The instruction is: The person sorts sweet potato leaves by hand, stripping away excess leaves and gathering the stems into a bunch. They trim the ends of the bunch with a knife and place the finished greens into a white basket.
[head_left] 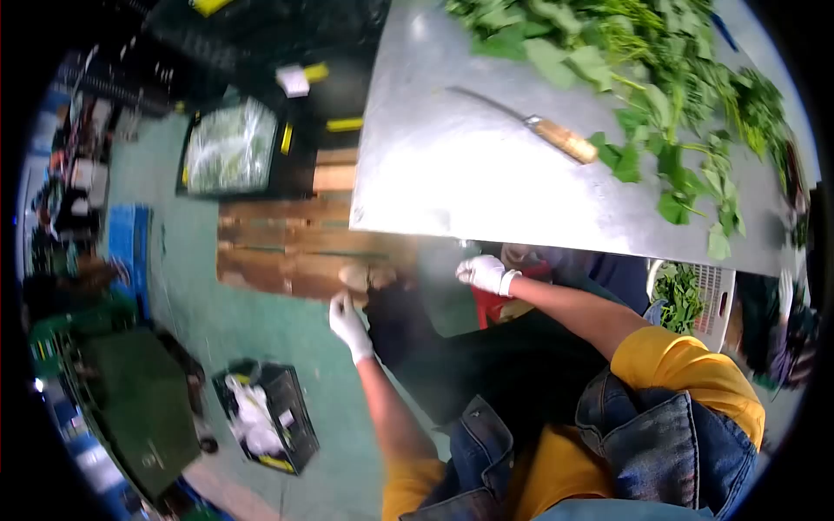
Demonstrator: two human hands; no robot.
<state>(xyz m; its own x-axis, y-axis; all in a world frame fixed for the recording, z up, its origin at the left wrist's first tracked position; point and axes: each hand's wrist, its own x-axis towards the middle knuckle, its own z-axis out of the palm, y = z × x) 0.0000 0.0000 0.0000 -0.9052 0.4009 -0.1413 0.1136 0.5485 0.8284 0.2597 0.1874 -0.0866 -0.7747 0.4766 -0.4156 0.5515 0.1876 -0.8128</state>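
My left hand (349, 328), in a white glove, is held out over the floor, beside the edge of a wooden pallet. Its fingers are curled together, and I cannot make out anything in them. My right hand (484, 273), also white-gloved, is closed just below the near edge of the metal table (417, 165). Whatever it may grip is hidden or too small to tell. On the table lies a knife (560, 139) with a wooden handle and a thin curved blade, apart from both hands. Leafy green stems (660, 95) are heaped beside it.
The wooden pallet (278, 239) lies left of the table. Black crates stand around it, one holding a plastic-wrapped green bundle (230, 148). A black crate with white plastic bags (252, 412), a large green bin (135, 404) and a white basket of leaves (717, 304) stand nearby.
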